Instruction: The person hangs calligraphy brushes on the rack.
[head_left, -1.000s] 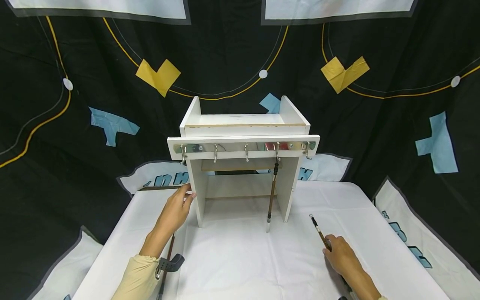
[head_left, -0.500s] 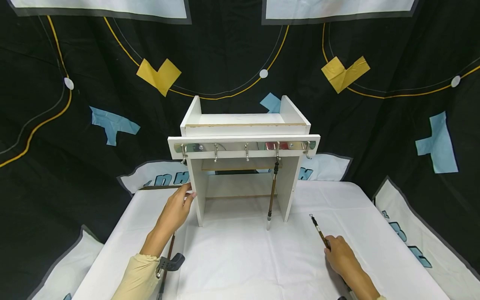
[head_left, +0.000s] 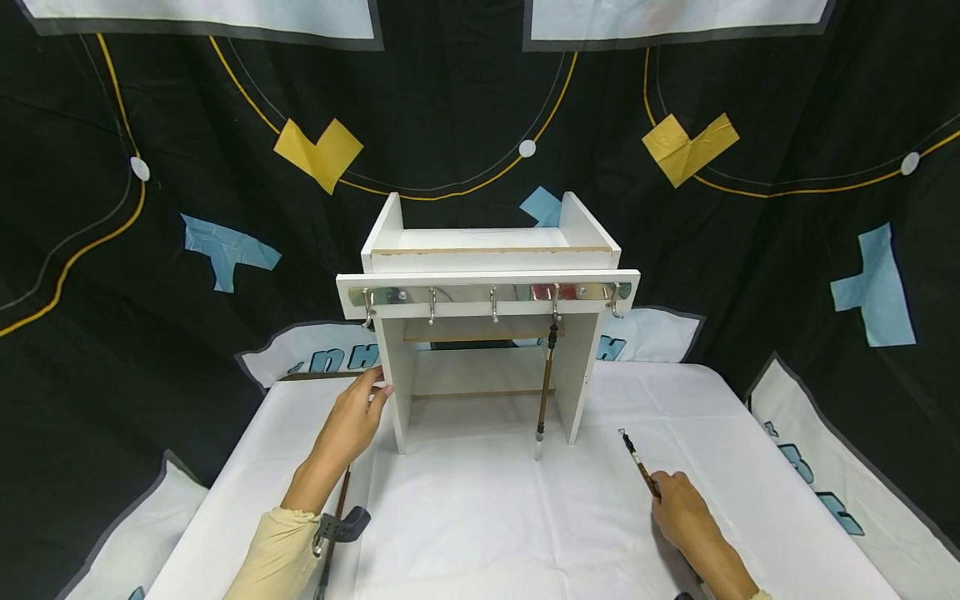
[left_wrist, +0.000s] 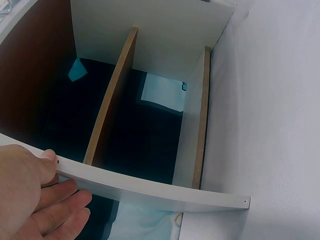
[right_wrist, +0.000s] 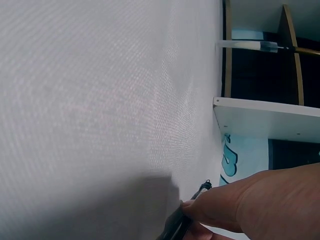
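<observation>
A white shelf unit (head_left: 480,310) stands on the table, with a metal rail of several hooks (head_left: 493,303) across its front. My left hand (head_left: 356,417) grips the front edge of its left side panel; in the left wrist view the thumb (left_wrist: 48,159) lies on that edge, the fingers along the outer side. A calligraphy brush (head_left: 547,379) with a capped tip hangs from one hook right of the middle. My right hand (head_left: 684,515) holds another brush (head_left: 637,461), its looped end pointing toward the shelf. The lower part of that brush is hidden by the hand.
Another brush (head_left: 334,533) lies on the white-covered table (head_left: 465,533) at the left, partly under my left wrist. Black cloth (head_left: 450,100) with taped decorations hangs behind. White cloth panels with blue lettering (head_left: 817,479) border the table.
The hanging brush sways very slightly, its tip drifting a little to the right. Both hands stay where they were.
</observation>
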